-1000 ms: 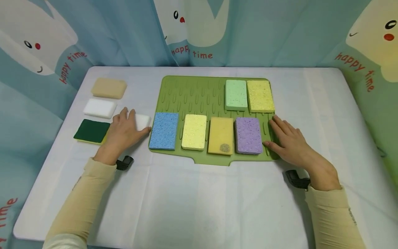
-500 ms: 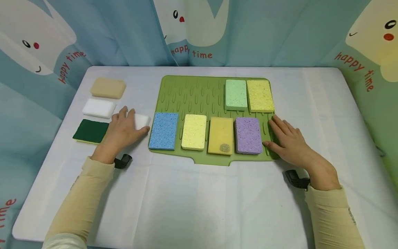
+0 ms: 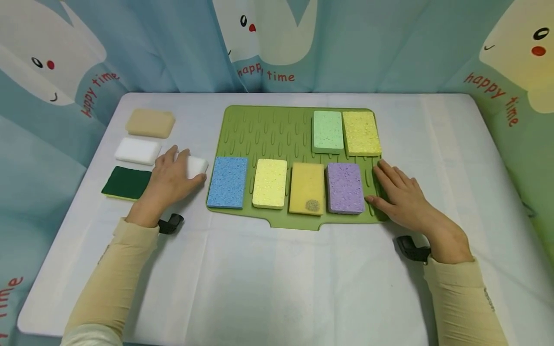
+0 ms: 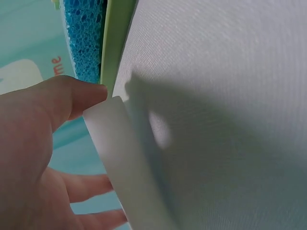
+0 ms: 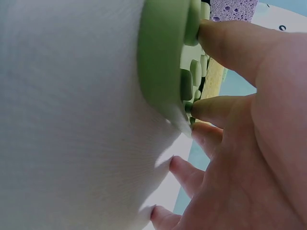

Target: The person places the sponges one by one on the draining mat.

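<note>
My left hand is over a white sponge left of the green mat, hiding part of it. In the left wrist view, the thumb is at one end of this white block, with fingertips along its upper edge. My right hand rests at the right edge of the mat. Its fingers are spread, thumb and some fingertips touching the ribbed border, others down on the white cloth. A purple sponge lies just left of that thumb; a blue sponge sits at the mat's left end.
Pale yellow, tan-yellow, mint and speckled yellow sponges lie on the mat. Beige, white and dark green sponges form a column at the left. A blue curtain surrounds the table.
My left hand has shifted slightly left, its thumb drawing back from the mat's edge, and the white sponge under it has moved a little the same way. The right hand stays put.
</note>
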Tool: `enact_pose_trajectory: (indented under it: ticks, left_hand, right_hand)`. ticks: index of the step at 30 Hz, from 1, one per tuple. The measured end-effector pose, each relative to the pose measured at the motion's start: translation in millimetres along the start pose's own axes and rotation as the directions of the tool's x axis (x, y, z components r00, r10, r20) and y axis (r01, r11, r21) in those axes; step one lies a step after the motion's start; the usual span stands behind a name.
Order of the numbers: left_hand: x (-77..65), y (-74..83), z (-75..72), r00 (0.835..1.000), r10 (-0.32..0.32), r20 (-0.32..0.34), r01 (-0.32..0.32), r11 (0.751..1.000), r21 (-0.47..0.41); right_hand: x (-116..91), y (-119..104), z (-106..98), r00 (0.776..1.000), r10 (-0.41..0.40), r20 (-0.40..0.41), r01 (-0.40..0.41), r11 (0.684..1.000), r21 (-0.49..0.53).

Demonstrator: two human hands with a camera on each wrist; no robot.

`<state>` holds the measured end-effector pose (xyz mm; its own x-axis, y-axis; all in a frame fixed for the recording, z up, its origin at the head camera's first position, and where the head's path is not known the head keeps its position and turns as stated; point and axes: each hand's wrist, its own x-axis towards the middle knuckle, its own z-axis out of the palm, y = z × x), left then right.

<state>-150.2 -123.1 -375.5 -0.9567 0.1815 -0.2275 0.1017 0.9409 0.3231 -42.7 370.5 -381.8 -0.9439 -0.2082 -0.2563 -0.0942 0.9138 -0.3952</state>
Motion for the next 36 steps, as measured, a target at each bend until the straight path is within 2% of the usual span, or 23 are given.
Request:
enact_pose_trajectory:
  ticks: [7, 16, 24, 30, 36]
  left_hand:
    - [0.7, 2.9, 1.9, 1.000, 0.012, 0.012, -0.012, 0.999, 0.040]
    - [-1.7, 6.0, 2.9, 0.998, -0.045, -0.037, 0.046, 0.999, 0.015]
    - [1.5, 6.2, 2.6, 0.997, -0.063, -0.045, 0.066, 0.995, 0.070]
    - [2.9, 5.3, -3.5, 0.996, -0.080, -0.039, 0.082, 0.995, 0.061]
    - [3.9, 4.1, -12.2, 0.997, -0.053, -0.064, 0.054, 0.998, 0.014]
  right_hand:
    - [0, 0, 0, 1.000, 0.002, 0.002, -0.002, 1.000, 0.006]
    - [0, 2, -1, 1.000, 0.009, 0.015, -0.009, 1.000, 0.005]
    - [0, 2, 0, 1.000, 0.014, 0.015, -0.014, 1.000, 0.016]
    - [-1, 2, 0, 1.000, 0.014, 0.011, -0.014, 1.000, 0.023]
    - [0, 0, 1, 1.000, 0.011, 0.003, -0.011, 1.000, 0.020]
